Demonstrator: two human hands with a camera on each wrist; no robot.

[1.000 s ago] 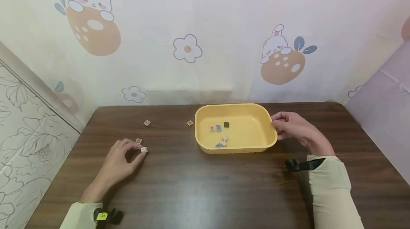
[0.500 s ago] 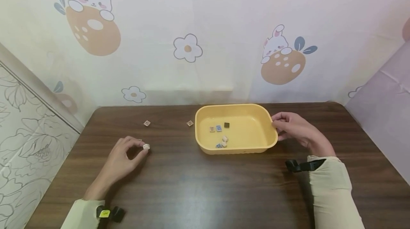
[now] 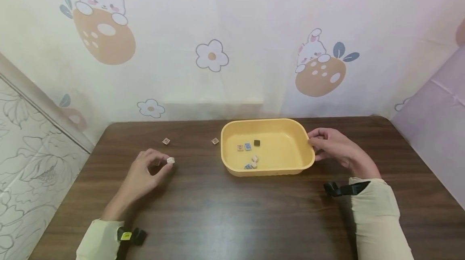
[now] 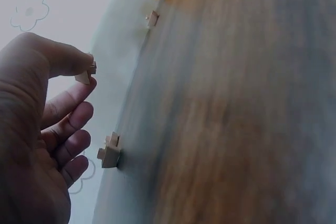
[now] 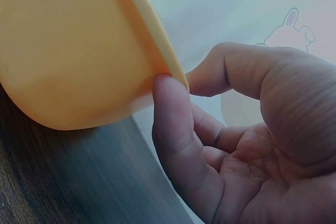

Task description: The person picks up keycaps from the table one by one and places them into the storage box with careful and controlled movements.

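My left hand (image 3: 145, 171) is above the left part of the table and pinches a small cream block (image 3: 170, 160) between thumb and index finger. The left wrist view shows that pinched block (image 4: 85, 74) with a stepped end, the other fingers curled loosely. At the right end of a yellow plastic tray (image 3: 269, 172), my right hand (image 3: 336, 147) grips the rim. In the right wrist view, thumb and a finger pinch the tray's edge (image 5: 157, 30). Inside the tray are several small blocks: a tan one (image 3: 240, 147), blue ones (image 3: 248, 146), a black one (image 3: 256, 143) and cream ones (image 3: 254, 158).
Two small tan blocks lie loose on the brown table (image 3: 218, 219): one block (image 3: 166, 141) behind my left hand, another block (image 3: 215, 141) just left of the tray. A patterned wall covering (image 3: 247, 70) stands along the table's back edge.
My left hand has moved to the right and away from me with the cream block. A tan block visible beside it earlier is now out of sight there. My right hand stays on the tray.
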